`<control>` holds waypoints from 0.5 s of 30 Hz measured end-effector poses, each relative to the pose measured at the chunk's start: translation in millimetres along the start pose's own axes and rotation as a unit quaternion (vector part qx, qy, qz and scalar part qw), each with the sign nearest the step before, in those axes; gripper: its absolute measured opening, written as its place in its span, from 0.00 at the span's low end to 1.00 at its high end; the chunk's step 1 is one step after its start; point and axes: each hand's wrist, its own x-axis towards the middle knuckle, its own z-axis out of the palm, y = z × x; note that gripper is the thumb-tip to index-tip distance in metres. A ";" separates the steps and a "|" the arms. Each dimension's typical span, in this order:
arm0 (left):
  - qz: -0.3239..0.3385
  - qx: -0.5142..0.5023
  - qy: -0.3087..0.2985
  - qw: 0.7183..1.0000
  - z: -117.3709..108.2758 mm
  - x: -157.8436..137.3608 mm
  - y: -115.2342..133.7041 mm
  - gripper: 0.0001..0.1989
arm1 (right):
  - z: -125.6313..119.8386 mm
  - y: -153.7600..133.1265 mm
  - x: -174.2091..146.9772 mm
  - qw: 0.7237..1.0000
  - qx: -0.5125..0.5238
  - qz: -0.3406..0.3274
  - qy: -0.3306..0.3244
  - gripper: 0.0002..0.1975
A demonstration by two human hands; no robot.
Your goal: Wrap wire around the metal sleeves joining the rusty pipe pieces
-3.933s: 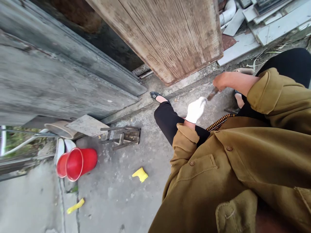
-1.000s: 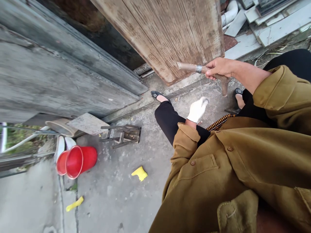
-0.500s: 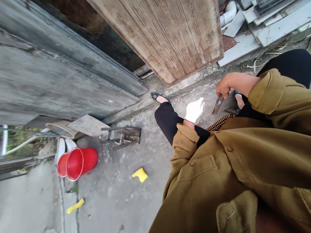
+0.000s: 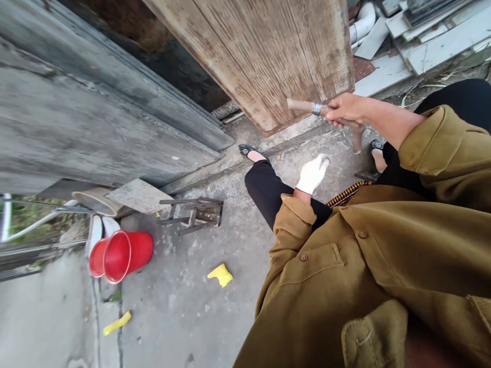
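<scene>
My right hand (image 4: 347,110), bare, grips a brown stick-like tool (image 4: 301,105) with a silver band around it. One end points left, over the lower part of the wooden door. A blurred brown piece hangs down past my hand, and I cannot tell if it belongs to the same tool. My left hand (image 4: 311,174), in a white glove, is closed low over the concrete by my knee. A greyish spot shows at its fingertips; whatever they hold is hidden. The two hands are apart.
The weathered wooden door (image 4: 264,56) stands ahead, with grey boards (image 4: 95,117) to the left. On the concrete are a small wooden stool (image 4: 199,214), red buckets (image 4: 132,255) and yellow pieces (image 4: 221,275). White slabs (image 4: 387,71) and a white pipe (image 4: 364,23) lie upper right.
My right hand has risen, and the tool has swung from pointing down to pointing left across the door. My left hand has shifted slightly right and stays closed.
</scene>
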 end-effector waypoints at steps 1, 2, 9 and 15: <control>0.006 0.007 -0.007 1.000 0.5 -0.1 -0.1 0.19 | 3.4 1.5 2.5 0.997 -0.078 0.010 0.008 0.07; 0.011 0.013 -0.008 1.000 0.5 -0.7 -0.1 0.19 | 7.2 3.0 4.7 0.987 -0.161 0.021 0.004 0.08; -0.022 -0.016 0.073 0.997 -13.4 -13.7 -5.3 0.19 | 32.1 10.0 1.3 0.869 -0.344 0.071 -0.348 0.13; -0.015 -0.051 0.107 0.993 -10.4 4.8 -18.6 0.16 | -3.6 -2.6 -11.0 0.918 -0.032 -0.085 -0.385 0.11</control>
